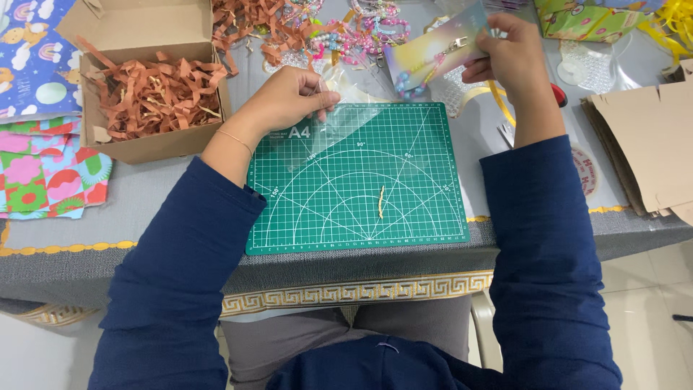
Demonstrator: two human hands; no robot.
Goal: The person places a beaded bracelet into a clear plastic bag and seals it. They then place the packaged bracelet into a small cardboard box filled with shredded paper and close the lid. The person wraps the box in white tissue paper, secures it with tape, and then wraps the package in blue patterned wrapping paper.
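1. Surface: grey cloth-covered table (130, 217) with a gold patterned border along the near edge; pale tiled floor visible at lower right.
2. Green cutting mat (361, 188) lies centred before the person, with a white grid and arcs. A small pale twist tie (381, 202) rests on it, apart from both hands.
3. Far left: open cardboard box (144, 141) filled with brown shredded paper (151, 90). Bright patterned paper sheets (43, 173) lie beside it.
4. Far edge: a heap of colourful beaded chains (361, 32). Flat brown cardboard pieces (650, 144) are stacked at right; a printed green gift bag (585, 20) sits at top right.
5. Left hand (289, 97): fingers pinched closed on the top edge of a clear plastic sleeve (339, 119), which hangs down onto the mat's upper left part.
6. Right hand (509, 54): raised above the table's far side, fingers closed on an iridescent card (433, 50) carrying a beaded keychain with a metal clasp. The card is tilted, its lower corner near the sleeve's opening; whether they touch, I cannot tell.
7. Both arms wear dark blue sleeves.
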